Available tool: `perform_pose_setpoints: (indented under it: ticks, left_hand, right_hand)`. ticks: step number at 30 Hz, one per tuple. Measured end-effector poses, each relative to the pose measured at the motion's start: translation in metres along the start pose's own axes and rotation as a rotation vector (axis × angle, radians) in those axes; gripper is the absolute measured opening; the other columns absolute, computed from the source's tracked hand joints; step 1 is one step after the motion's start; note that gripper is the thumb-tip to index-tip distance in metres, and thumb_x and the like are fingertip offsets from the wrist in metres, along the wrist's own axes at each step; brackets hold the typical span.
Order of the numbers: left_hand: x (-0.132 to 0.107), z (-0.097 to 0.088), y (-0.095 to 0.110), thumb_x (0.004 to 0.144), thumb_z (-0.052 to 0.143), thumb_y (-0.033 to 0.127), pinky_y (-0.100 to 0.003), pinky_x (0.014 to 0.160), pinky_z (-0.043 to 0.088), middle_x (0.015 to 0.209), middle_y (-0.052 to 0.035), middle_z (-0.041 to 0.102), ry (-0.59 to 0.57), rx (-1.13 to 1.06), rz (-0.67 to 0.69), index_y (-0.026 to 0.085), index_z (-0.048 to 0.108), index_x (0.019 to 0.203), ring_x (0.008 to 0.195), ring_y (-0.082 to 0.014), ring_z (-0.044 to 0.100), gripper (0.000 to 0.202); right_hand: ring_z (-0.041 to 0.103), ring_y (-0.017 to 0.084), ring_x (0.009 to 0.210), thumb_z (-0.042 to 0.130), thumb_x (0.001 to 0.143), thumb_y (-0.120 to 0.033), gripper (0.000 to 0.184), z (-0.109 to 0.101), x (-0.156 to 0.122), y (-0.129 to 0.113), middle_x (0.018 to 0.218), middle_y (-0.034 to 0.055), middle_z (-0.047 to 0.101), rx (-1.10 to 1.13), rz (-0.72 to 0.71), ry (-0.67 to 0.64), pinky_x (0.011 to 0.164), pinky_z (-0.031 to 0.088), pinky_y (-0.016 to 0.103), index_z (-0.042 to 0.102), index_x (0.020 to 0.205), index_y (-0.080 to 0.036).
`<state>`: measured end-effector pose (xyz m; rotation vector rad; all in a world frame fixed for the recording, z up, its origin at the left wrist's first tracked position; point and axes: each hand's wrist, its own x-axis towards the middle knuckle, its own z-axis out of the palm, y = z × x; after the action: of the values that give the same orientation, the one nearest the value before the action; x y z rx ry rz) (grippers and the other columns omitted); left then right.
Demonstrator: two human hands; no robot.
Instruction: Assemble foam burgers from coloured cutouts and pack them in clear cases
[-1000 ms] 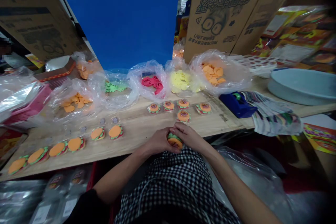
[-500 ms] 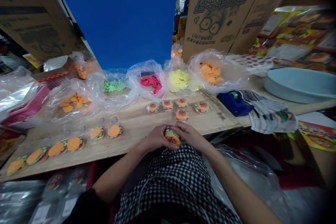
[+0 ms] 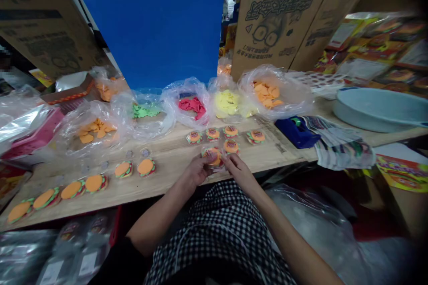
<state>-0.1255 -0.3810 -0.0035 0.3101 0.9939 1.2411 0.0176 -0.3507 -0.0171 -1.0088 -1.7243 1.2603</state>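
Note:
Just above the front part of the wooden table (image 3: 180, 160), my left hand (image 3: 195, 171) grips a burger-shaped piece (image 3: 211, 155) in a clear case with a printed label on top. The thumb lies over its left side. My right hand (image 3: 239, 171) has its fingers pinched at the case's right edge. Similar labelled burger pieces (image 3: 230, 131) sit just behind, one of them (image 3: 231, 146) close to the right fingertips. To the left runs a row of burger pieces with plain orange tops, such as this one (image 3: 146, 167).
Open plastic bags hold orange (image 3: 96, 129), green (image 3: 146, 110), red (image 3: 193, 107), yellow (image 3: 227, 103) and more orange pieces (image 3: 267, 92). A blue tape dispenser (image 3: 296, 133) and a light-blue basin (image 3: 381, 109) stand right. Cardboard boxes (image 3: 277, 22) and a blue panel (image 3: 150, 22) rise behind.
Both hands have moved forward from near my lap to over the table with the cased burger piece. The left hand now holds it from the left, and the right hand is at its right edge.

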Motion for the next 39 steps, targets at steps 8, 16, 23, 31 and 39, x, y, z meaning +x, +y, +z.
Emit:
perform_pose_setpoints:
  ticks: [8, 16, 23, 31, 39]
  left_hand:
    - [0.001, 0.016, -0.006, 0.066, 0.066, 0.017, -0.029, 0.068, 0.05, 0.072, -0.0036, 0.064, 0.073, -0.128, -0.071, 0.012, 0.06, 0.08, 0.064, -0.0139, 0.06, 0.015]
    - [0.004, 0.027, -0.007, 0.065, 0.067, 0.014, -0.024, 0.067, 0.049, 0.071, -0.0023, 0.064, 0.051, -0.307, 0.057, 0.012, 0.059, 0.078, 0.064, -0.0115, 0.06, 0.016]
    - [0.007, 0.031, -0.016, 0.063, 0.069, 0.02, -0.025, 0.065, 0.048, 0.075, -0.0012, 0.064, 0.06, -0.313, 0.071, 0.014, 0.059, 0.082, 0.064, -0.0113, 0.059, 0.023]
    - [-0.002, 0.013, 0.002, 0.06, 0.07, 0.019, -0.032, 0.071, 0.049, 0.079, -0.0041, 0.064, -0.086, -0.1, -0.101, 0.012, 0.061, 0.084, 0.071, -0.0154, 0.06, 0.026]
    - [-0.009, 0.008, -0.001, 0.051, 0.074, 0.012, -0.032, 0.068, 0.049, 0.083, -0.0023, 0.064, -0.137, 0.059, 0.144, 0.018, 0.058, 0.095, 0.074, -0.0171, 0.06, 0.047]
  right_hand:
    - [0.033, 0.011, 0.052, 0.041, 0.08, -0.048, 0.032, 0.009, 0.001, 0.004, 0.056, -0.005, 0.034, 0.135, 0.015, 0.17, 0.05, 0.03, 0.023, 0.04, 0.063, -0.021]
    - [0.037, 0.011, 0.055, 0.044, 0.079, -0.046, 0.03, 0.013, -0.001, -0.003, 0.059, -0.0048, 0.039, 0.07, 0.028, 0.212, 0.052, 0.031, 0.023, 0.041, 0.065, -0.021]
    - [0.036, 0.011, 0.056, 0.045, 0.081, -0.039, 0.027, 0.015, -0.003, -0.013, 0.058, -0.0051, 0.038, 0.129, -0.067, 0.287, 0.052, 0.03, 0.023, 0.043, 0.062, -0.02]
    - [0.038, 0.011, 0.058, 0.048, 0.079, -0.039, 0.026, 0.0, -0.003, -0.014, 0.058, -0.0047, 0.04, 0.152, -0.081, 0.197, 0.056, 0.032, 0.023, 0.046, 0.062, -0.02]
    - [0.038, 0.011, 0.056, 0.05, 0.078, -0.042, 0.027, -0.003, -0.006, -0.011, 0.057, -0.0053, 0.04, 0.201, -0.025, 0.167, 0.054, 0.032, 0.023, 0.044, 0.062, -0.02]
